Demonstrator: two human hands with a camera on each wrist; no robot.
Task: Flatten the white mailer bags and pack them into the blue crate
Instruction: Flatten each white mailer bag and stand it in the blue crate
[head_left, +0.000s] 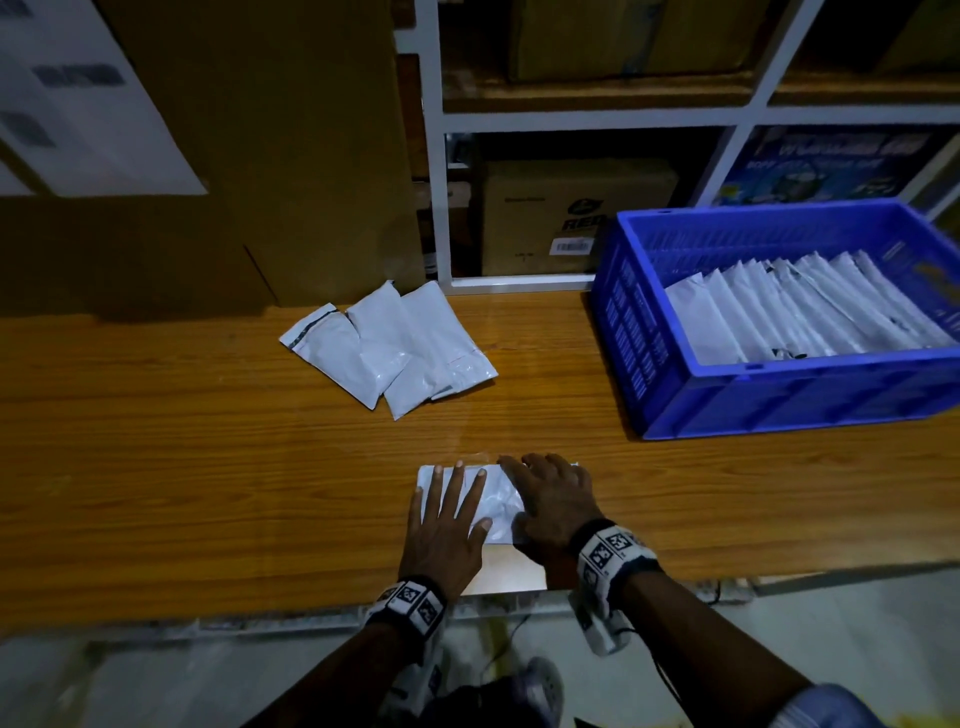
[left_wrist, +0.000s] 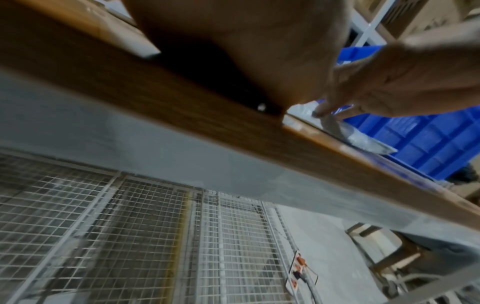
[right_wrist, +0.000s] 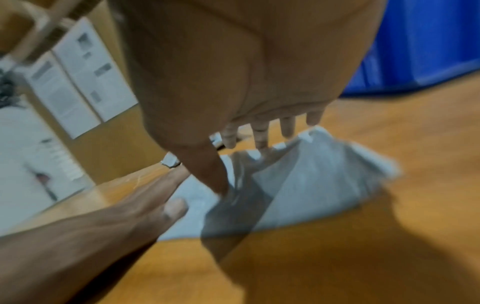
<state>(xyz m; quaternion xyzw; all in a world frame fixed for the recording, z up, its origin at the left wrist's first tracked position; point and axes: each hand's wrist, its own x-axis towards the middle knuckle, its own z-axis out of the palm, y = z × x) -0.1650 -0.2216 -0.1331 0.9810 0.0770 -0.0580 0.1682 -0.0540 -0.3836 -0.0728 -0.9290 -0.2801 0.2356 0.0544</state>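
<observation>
White mailer bag lies flat on the wooden table at lower centre of the head view, near the table's front edge, with both hands on top of it. The left hand covers the bag's left half, palm down and fingers straight and spread. The right hand rests on the right half, with fingers extended and slightly bent toward the far edge; the right wrist view shows its fingertips reaching down to the film. Neither hand grips anything; both press.

Between the hands the plastic puckers into soft creases, so the bag looks thin, limp and very light, probably slick. It should flatten under a sweep of the palms outward, but it may slide on the smooth table unless one hand pins it. To lift it, a pinch along one short edge would likely serve, though the film will droop; supporting it from beneath would keep it flat.

Three more mailer bags lie overlapped at centre of the head view, toward the back of the table. The blue crate stands at right, well apart from the hands, already holding a leaning row of packed bags with free space at its left end.
</observation>
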